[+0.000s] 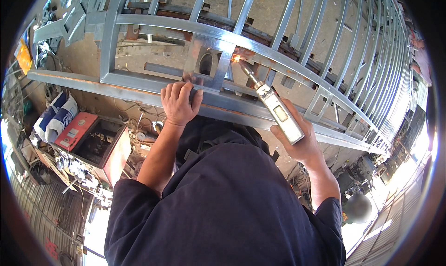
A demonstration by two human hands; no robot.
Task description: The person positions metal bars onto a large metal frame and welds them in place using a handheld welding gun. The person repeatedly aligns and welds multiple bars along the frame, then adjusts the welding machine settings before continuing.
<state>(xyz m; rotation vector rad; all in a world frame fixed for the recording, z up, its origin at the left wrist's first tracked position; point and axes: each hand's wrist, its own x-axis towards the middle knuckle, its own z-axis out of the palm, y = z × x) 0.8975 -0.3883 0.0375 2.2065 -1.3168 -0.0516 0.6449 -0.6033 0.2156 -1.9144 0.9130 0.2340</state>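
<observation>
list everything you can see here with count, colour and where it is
frame: one, grey steel bars, across the top and centre
plate: one, shiny steel with a dark arched hole, on the frame at centre
torch: one, white handle, tip glowing orange beside the plate
box: one, red, open, on the floor at left
sacks: about two, white and blue, left of the box
hands: left gripping the frame's bar below the plate; right holding the torch

We are seeing our left hand (180,102) covering part of the steel frame (139,82); our torso is hiding the floor below; bench clutter (69,168) is blurring.
</observation>
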